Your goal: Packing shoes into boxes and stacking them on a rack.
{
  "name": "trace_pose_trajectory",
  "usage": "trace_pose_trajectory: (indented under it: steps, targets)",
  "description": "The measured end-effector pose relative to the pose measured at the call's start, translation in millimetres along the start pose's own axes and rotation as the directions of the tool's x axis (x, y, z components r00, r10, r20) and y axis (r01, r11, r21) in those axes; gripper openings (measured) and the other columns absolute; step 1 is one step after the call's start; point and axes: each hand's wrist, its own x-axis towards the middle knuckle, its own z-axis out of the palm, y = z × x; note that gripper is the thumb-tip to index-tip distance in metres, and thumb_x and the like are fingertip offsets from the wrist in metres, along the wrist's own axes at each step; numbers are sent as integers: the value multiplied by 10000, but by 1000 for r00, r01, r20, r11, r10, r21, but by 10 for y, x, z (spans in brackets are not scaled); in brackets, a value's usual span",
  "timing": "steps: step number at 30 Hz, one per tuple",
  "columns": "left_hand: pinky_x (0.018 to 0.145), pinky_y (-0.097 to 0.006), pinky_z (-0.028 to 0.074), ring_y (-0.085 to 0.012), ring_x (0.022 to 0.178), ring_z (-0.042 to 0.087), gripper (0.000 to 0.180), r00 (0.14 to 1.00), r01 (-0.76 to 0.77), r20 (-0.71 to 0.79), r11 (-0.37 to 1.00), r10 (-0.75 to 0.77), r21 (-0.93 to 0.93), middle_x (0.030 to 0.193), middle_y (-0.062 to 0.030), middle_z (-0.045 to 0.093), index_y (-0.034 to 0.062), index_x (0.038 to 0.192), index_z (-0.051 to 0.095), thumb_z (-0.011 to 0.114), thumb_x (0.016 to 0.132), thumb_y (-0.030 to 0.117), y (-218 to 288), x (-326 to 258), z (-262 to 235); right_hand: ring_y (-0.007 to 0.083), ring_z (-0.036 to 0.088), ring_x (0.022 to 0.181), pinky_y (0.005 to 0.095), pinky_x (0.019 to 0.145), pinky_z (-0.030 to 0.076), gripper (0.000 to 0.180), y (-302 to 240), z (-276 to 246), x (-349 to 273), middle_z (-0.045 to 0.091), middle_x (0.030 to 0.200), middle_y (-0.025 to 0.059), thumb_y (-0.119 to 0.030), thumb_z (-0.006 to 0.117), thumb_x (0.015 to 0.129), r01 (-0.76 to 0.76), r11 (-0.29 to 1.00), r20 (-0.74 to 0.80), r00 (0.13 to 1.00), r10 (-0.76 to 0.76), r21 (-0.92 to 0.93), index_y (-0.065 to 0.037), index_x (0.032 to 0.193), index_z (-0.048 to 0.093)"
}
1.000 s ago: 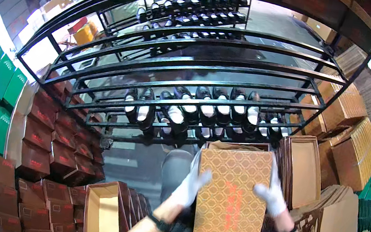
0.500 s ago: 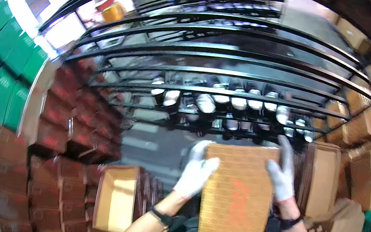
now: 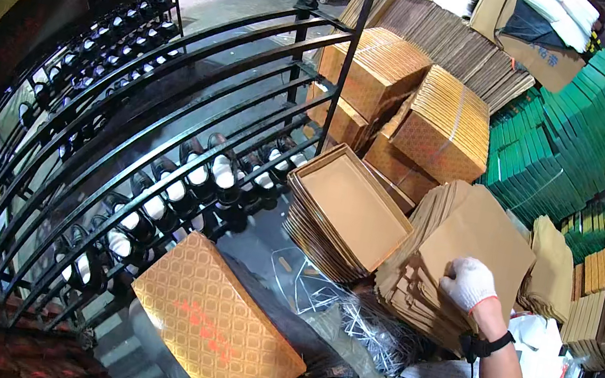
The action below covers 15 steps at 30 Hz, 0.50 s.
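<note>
My right hand (image 3: 470, 284), in a white knit glove, is over a stack of flat brown paper sheets (image 3: 482, 233). Its fingers are curled closed at the near edge of the top sheet; whether they pinch that sheet I cannot tell, as the fingertips are hidden. A gold patterned box lid (image 3: 218, 324) with red printing lies tilted at my lap, its patterned face up. My left hand is out of view.
A stack of nested open lids (image 3: 352, 206) stands beside the paper. Behind are bundled gold cartons (image 3: 443, 125) and green cartons (image 3: 572, 131). A black metal rack (image 3: 294, 50) with shoes (image 3: 223, 171) rises at left. Loose plastic straps (image 3: 375, 327) litter the floor.
The view has swung to the right. Both hands were at the gold box lid's sides; now my right hand is off it and at the paper stack, and my left hand has left the view.
</note>
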Motion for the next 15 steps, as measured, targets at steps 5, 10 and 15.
trace_pose_trajectory:
  steps: [5, 10, 15]
  targets:
    - [1061, -555, 535, -514, 1202, 666, 390, 642, -492, -432, 773, 633, 401, 1280, -299, 727, -42, 1358, 702, 696, 1037, 179, 1297, -744, -421, 388, 765, 868, 484, 851, 615, 267, 128, -66, 71, 762, 868, 222, -285, 722, 844, -18, 988, -16, 1000, 21, 151, -53, 940, 813]
    - [1076, -551, 517, -473, 1214, 654, 445, 292, -783, -246, 379, 924, 494, 1360, -247, 693, 49, 1263, 760, 630, 843, -17, 2202, -603, -318, 177, 692, 721, 347, 672, 576, 155, 386, -137, 127, 758, 818, 83, -162, 734, 922, -258, 613, 227, 965, 128, 747, -19, 914, 795]
    - [1319, -562, 334, -469, 1504, 516, 488, 250, -894, -137, 283, 959, 347, 1521, -228, 630, 52, 1377, 725, 579, 915, -3, 2448, -525, -503, 281, 786, 810, 409, 745, 667, 175, -642, -924, -72, 773, 993, 164, -98, 675, 985, -254, -113, 231, 955, -184, 961, 47, 1082, 684]
